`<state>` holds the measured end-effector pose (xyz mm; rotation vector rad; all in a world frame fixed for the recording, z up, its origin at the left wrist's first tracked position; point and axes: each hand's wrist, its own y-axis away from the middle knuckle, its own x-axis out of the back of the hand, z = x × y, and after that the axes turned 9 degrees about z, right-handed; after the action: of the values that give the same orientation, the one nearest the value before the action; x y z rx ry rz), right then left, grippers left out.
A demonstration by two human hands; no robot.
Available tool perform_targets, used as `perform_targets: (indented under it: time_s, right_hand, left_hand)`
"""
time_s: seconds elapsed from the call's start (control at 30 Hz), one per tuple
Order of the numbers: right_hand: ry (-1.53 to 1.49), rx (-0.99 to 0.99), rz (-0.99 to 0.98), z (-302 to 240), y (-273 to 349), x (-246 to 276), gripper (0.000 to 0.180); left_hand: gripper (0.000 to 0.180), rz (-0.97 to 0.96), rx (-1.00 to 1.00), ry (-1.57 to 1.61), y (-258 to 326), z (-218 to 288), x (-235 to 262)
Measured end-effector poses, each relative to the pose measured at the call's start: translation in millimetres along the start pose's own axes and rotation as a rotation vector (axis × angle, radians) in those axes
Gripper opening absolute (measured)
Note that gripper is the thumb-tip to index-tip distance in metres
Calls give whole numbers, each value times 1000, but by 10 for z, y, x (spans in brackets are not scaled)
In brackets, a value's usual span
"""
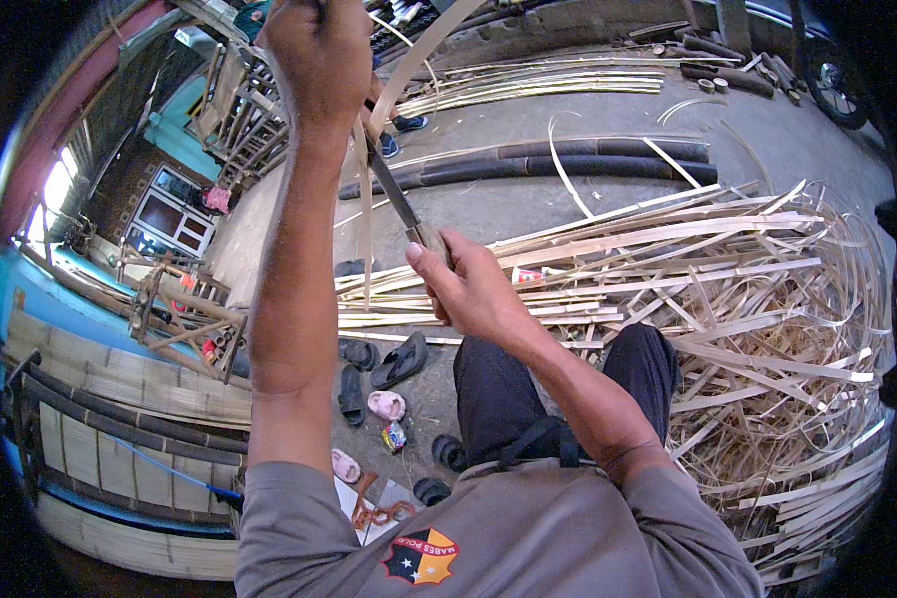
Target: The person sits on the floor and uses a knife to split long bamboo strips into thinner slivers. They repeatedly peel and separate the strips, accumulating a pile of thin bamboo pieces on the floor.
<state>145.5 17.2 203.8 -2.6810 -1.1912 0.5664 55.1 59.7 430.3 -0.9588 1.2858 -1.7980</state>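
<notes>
In the head view, the right hand (pixel 473 284) has its grip clamped on the handle of a knife (pixel 401 194), whose dark blade slants up and to the left toward the raised left forearm. The left hand (pixel 319 60) is at the top edge, its fingers curled and partly cut off, so I cannot tell whether its grip is shut on anything. Just beside it, a pale strip (pixel 421 62) curves down to the upper end of the blade, and a thinner strip (pixel 365 224) hangs below, between the left forearm and the knife. Beyond the knees, long split strips (pixel 578 284) lie on the concrete floor (pixel 488 214), running into a tangled heap of shavings (pixel 757 424) at the right. Farther back lie dark poles (pixel 568 166) and another row of pale lengths (pixel 568 92); near these is another person's foot (pixel 409 125). Black sandals (pixel 401 361) and a pink shoe (pixel 387 405) sit on the floor left of the knees, and a slatted bamboo panel (pixel 140 374) stands at the far left.
</notes>
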Motion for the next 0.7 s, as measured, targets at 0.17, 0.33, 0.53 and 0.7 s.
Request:
perform_targets:
  time_s: [0.17, 0.33, 0.53, 0.7]
  right_hand:
    - [-340, -220, -148, -33, 18, -52, 39]
    - [-266, -195, -85, -610, 81, 235, 39]
    - [-119, 413, 197, -811, 89, 462, 33]
    - [-203, -198, -130, -25, 11, 97, 40]
  left_hand:
    - [50, 62, 403, 975, 9, -30, 32]
    - [51, 265, 133, 301, 48, -53, 31]
    - [52, 362, 79, 163, 105, 14, -28]
    - [54, 393, 66, 135, 147, 149, -115]
